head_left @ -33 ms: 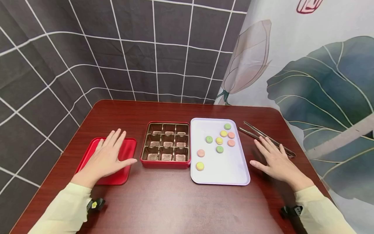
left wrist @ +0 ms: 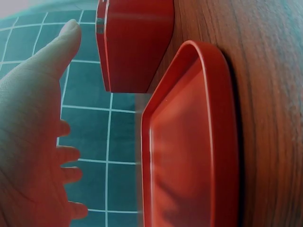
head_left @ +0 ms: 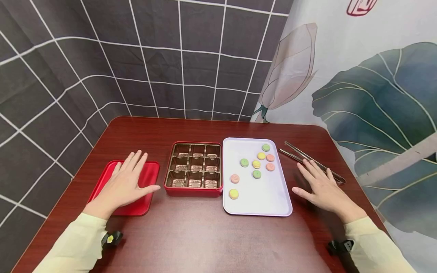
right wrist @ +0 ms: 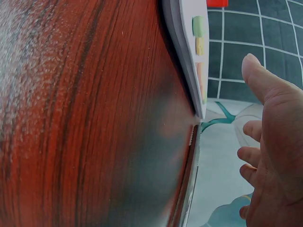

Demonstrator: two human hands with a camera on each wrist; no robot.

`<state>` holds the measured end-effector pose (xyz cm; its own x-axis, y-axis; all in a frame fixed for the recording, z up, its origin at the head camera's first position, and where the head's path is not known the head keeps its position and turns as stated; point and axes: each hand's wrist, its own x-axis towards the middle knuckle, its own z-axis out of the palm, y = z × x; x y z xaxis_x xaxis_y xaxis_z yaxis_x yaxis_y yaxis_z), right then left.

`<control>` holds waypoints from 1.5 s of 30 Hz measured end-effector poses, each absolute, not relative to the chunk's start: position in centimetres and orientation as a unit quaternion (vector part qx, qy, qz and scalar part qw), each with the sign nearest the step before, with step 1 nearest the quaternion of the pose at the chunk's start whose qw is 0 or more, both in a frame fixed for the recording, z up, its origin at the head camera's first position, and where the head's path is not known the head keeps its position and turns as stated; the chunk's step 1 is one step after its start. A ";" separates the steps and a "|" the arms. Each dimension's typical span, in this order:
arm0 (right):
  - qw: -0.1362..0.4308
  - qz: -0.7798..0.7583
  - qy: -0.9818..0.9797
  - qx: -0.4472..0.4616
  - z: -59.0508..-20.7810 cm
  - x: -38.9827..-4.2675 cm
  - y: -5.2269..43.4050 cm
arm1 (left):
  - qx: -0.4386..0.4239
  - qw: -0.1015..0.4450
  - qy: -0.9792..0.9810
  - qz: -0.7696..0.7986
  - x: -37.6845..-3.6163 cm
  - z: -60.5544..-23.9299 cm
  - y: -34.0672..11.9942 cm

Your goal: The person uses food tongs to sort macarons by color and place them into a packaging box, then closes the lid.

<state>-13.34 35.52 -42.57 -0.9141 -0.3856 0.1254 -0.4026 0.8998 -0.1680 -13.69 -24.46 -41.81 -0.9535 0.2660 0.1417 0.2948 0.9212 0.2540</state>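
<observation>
Left hand [head_left: 124, 184] flat with fingers spread on the red lid [head_left: 143, 201], right hand [head_left: 319, 187] open on the bench [head_left: 191, 235] with fingertips at the metal tongs [head_left: 300, 153], compartmented red box [head_left: 194, 168] between lid and white tray [head_left: 263, 201] of coloured sweets [head_left: 256, 164]

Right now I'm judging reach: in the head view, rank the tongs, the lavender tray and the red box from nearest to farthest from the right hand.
From the right hand:
1. Tongs, at its fingertips, on the outer side.
2. Lavender tray, just inward of the thumb.
3. Red box, beyond the tray, toward the left hand.
</observation>
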 end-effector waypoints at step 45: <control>0.022 0.147 -0.978 0.148 -42.5 -17.6 38.7 | -0.181 0.046 -0.967 -0.172 -15.2 -43.1 -17.5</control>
